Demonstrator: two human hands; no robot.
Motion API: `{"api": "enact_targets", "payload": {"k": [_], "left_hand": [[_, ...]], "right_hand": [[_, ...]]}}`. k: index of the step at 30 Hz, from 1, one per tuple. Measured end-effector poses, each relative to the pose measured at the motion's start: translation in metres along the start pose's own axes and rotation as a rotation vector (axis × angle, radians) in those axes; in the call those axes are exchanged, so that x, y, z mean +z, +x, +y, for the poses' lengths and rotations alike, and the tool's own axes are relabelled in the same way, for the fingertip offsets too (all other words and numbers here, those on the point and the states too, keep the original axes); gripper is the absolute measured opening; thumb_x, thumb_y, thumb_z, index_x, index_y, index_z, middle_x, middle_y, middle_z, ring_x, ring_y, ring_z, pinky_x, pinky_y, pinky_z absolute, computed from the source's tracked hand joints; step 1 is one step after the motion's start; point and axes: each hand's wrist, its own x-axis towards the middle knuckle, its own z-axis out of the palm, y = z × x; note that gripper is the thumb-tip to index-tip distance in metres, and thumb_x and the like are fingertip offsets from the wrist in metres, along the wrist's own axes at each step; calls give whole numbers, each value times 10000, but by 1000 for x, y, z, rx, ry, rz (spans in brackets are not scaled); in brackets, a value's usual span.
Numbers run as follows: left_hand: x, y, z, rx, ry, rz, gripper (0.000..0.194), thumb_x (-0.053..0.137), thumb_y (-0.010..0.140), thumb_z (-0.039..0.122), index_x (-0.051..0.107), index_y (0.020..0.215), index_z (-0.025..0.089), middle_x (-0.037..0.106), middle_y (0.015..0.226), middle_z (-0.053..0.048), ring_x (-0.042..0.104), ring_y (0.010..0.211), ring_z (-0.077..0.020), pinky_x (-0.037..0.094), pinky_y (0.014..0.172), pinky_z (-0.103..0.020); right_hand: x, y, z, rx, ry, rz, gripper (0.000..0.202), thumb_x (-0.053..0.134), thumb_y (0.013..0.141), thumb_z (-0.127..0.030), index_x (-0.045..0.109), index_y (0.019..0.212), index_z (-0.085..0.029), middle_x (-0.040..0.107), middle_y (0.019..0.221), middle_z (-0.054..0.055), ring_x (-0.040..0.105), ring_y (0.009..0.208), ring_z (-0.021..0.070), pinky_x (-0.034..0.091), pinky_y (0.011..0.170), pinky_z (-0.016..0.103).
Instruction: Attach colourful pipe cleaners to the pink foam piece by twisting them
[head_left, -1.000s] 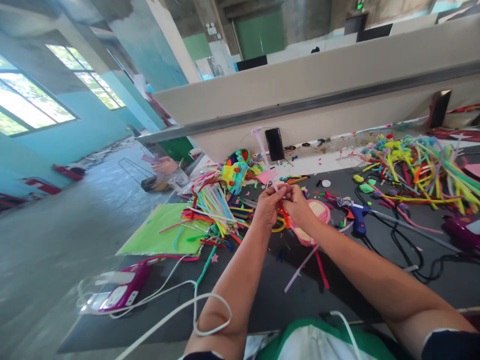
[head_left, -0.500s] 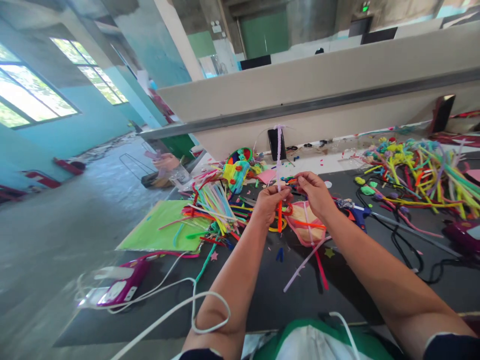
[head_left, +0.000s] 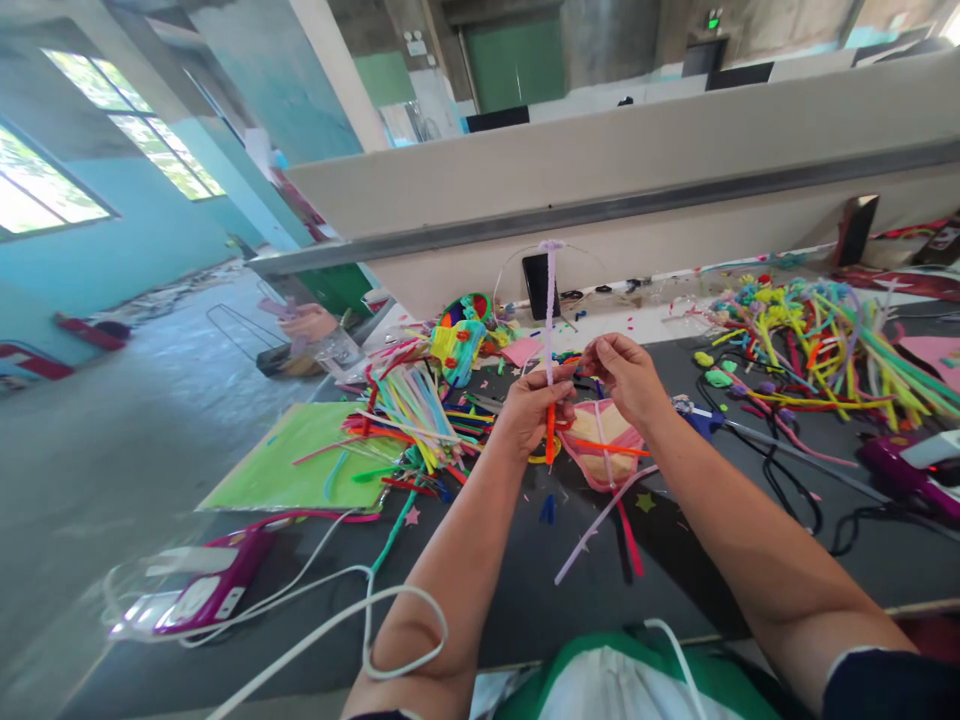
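Observation:
My left hand [head_left: 534, 405] is closed around a lilac pipe cleaner [head_left: 552, 310] that stands upright, with a short crosspiece and thin curved wires at its top. An orange pipe cleaner [head_left: 550, 435] pokes out below the same fingers. Close by on the right, my right hand [head_left: 624, 375] is pinched, thumb against fingers; whatever lies between the tips is too small to make out. Beneath the hands is a pink-edged bag [head_left: 592, 468] with beige contents. Loose lilac [head_left: 600, 525] and red [head_left: 630, 535] pipe cleaners lie in front of it.
Bundled pipe cleaners [head_left: 420, 410] and a green sheet [head_left: 300, 455] are on the left. A bigger colourful pile [head_left: 832, 340] fills the right, near a blue glue gun [head_left: 701, 420]. White cable [head_left: 405, 590] loops over my left forearm. A phone [head_left: 538, 285] leans against the partition [head_left: 637, 140].
The whole view has shifted, so the table and things appear further left. Both hands keep nearly the same pose, and the lilac pipe cleaner is still upright in the left one.

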Motion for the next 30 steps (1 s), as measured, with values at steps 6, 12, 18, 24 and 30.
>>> {"api": "enact_targets", "payload": {"k": [6, 12, 18, 24, 30], "left_hand": [[-2, 1, -2, -22, 22, -29, 411, 814, 595, 254, 713, 976, 139, 645, 646, 1, 572, 435, -91, 491, 482, -251], [-4, 1, -2, -18, 46, -42, 391, 805, 602, 237, 716, 968, 131, 636, 628, 1, 563, 414, -92, 495, 468, -256], [-4, 1, -1, -14, 47, -61, 376, 805, 603, 238, 716, 951, 126, 633, 632, 2, 564, 414, -89, 499, 468, -251], [-7, 1, -4, -22, 41, -56, 357, 808, 607, 237, 713, 934, 131, 640, 637, -1, 567, 418, -94, 490, 475, -255], [-3, 1, -3, -23, 23, -83, 483, 801, 635, 273, 646, 1080, 167, 649, 716, -4, 624, 533, -122, 515, 563, -274]], "right_hand": [[-4, 1, -3, -7, -137, 8, 302, 711, 715, -500, 608, 720, -216, 609, 709, -8, 547, 620, 114, 489, 643, 261], [-4, 1, -3, -41, -202, -59, 330, 646, 770, -538, 624, 729, -211, 579, 711, 2, 513, 614, 116, 446, 612, 258], [-2, 0, -6, -122, -257, -117, 356, 579, 828, -546, 607, 717, -208, 539, 677, 0, 479, 610, 124, 412, 620, 273], [-3, -1, -6, -146, -362, -102, 395, 534, 835, -594, 581, 731, -216, 511, 652, -4, 460, 607, 133, 391, 595, 273], [0, -8, -9, -360, -606, 51, 280, 488, 902, -458, 565, 776, -221, 552, 723, 15, 500, 671, 157, 405, 665, 297]]}}
